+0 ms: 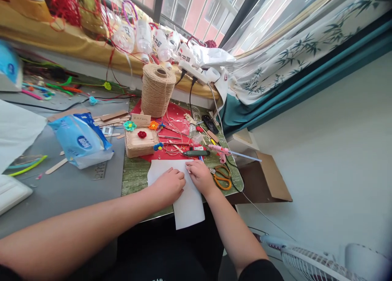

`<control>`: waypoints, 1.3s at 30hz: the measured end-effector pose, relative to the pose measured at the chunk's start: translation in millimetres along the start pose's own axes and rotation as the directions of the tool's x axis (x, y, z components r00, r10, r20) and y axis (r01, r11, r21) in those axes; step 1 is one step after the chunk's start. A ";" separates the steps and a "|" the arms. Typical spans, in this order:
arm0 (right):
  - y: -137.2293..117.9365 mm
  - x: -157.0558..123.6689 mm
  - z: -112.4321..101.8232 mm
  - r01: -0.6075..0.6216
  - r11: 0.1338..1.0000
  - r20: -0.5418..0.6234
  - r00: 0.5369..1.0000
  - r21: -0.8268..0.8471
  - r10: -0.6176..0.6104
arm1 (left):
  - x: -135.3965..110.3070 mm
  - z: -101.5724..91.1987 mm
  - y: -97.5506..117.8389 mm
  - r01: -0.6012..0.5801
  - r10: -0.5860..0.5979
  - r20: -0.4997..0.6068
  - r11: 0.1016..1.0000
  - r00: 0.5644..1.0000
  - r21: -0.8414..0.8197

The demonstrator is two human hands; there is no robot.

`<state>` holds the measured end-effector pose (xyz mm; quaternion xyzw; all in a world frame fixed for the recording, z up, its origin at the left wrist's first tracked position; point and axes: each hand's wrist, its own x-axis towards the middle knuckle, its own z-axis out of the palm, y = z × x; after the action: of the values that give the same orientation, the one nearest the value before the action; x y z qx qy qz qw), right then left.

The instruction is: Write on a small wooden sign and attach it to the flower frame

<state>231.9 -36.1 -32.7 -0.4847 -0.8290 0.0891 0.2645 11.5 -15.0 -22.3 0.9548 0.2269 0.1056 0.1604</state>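
Note:
A sheet of white paper [191, 211] lies at the table's front edge, its lower end hanging over. My left hand [168, 186] rests on it with fingers curled and bunched together against the paper; the fingertips are partly hidden. Close by on the right, my right hand [200, 175] pinches the paper near its upper right edge. Orange-handled scissors [223, 177] lie just right of that hand. Beyond the paper stands a twine-wrapped box [142, 144] with coloured flowers on it. A dark green utility knife [196, 153] and a pink glue gun [221, 150] lie behind my right hand.
A big twine spool [157, 91] stands on red paper [176, 126]. Left of the box lie a blue wipes pack [81, 140] and wooden sticks [110, 118]. Bottles [143, 38] and a power strip [192, 72] line the windowsill. Right, a cardboard box [274, 177] and fan [309, 264].

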 end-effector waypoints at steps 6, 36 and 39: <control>-8.1 -13.4 -3.9 0.001 1.000 0.034 0.999 0.029 -0.002 | 0.4 -0.6 2.4 0.006 -0.006 0.005 1.000 1.000 0.012; -54.1 -28.3 -25.3 -0.442 0.330 0.004 0.603 0.834 0.798 | -4.5 -16.4 2.7 0.014 -0.013 -0.040 0.999 0.999 0.030; -63.0 -23.1 -25.2 -0.413 0.140 0.137 0.571 0.900 0.809 | -5.2 -19.4 1.4 0.038 -0.049 -0.144 0.996 0.988 -0.078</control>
<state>206.6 -90.9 5.8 -0.5851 -0.3042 0.4986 0.5627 2.1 -13.6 -4.5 0.9325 0.2548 0.1803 0.1815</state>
